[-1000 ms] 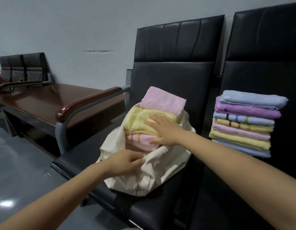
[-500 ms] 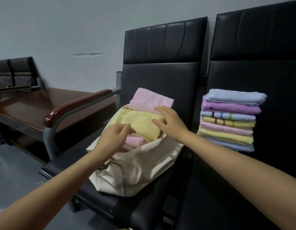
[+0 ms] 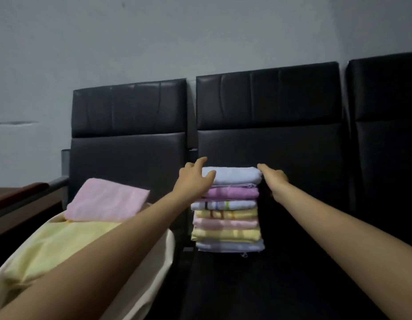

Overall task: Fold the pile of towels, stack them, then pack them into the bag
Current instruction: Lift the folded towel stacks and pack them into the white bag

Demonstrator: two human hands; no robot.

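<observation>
Fingers [image 3: 201,163] of both hands, spread loose, have left the bag [image 3: 154,262] for the towel stack [image 3: 225,213].

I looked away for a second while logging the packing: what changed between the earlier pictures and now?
Both hands left the bag and reached right to the towel stack: the left hand now touches the top blue towel, and the right hand is at its right end. The stack is unchanged, and the pink towel still tops the bag.
</observation>
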